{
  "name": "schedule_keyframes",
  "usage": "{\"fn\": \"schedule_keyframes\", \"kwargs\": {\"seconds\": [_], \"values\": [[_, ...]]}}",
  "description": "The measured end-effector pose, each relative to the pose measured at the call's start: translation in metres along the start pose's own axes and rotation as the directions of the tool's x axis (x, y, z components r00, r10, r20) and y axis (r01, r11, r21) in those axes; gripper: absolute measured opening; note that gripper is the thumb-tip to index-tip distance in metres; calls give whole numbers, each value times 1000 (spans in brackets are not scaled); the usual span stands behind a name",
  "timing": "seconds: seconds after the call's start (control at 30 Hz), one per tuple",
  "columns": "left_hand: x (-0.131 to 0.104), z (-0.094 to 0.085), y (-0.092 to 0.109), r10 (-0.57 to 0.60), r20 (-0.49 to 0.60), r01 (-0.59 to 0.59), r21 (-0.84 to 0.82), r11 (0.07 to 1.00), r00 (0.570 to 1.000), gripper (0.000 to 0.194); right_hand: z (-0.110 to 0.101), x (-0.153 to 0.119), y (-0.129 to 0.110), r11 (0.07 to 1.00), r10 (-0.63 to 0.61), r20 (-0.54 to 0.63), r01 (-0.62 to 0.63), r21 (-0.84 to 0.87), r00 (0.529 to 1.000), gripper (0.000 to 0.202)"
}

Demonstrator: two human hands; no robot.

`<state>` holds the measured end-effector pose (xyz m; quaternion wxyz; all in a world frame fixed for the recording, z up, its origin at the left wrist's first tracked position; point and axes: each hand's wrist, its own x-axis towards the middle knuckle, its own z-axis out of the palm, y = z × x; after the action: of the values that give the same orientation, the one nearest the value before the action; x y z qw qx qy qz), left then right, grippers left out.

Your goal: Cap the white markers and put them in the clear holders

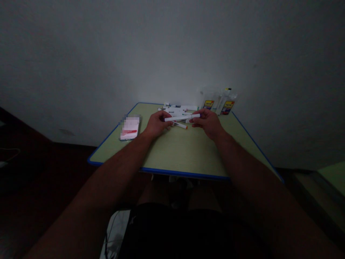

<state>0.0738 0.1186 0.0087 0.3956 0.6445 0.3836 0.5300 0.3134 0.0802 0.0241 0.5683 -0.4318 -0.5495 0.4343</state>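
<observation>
A white marker [182,118] with dark ends lies level between my two hands, above the green table. Its left end is pinched in the fingers of my left hand [157,124]. The fingers of my right hand [208,123] grip the other end. Just below and behind it, an orange-tipped marker [181,125] rests on the table. Several more white markers [175,110] lie in a loose pile beyond my hands, partly hidden by them.
The green table [178,154] has a blue edge and stands against a grey wall. A phone [130,128] lies at its left. Two clear plastic packages with yellow labels [208,104] [228,106] stand at the back right.
</observation>
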Motion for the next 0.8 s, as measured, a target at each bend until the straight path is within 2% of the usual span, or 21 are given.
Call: {"fn": "schedule_keyframes", "kwargs": {"seconds": [0.2, 0.57, 0.8], "values": [[0, 1, 3, -12, -12, 12, -3, 1000, 1000, 28, -3, 4, 7, 994, 24, -41, -28, -105, 999, 33], [1, -1, -5, 22, 6, -22, 7, 1000, 1000, 26, -7, 9, 12, 990, 3, -49, -9, -142, 999, 29], [0, -1, 0, -3, 14, 3, 8, 1000, 1000, 26, -6, 7, 10, 983, -3, -45, -6, -186, 999, 29]]}}
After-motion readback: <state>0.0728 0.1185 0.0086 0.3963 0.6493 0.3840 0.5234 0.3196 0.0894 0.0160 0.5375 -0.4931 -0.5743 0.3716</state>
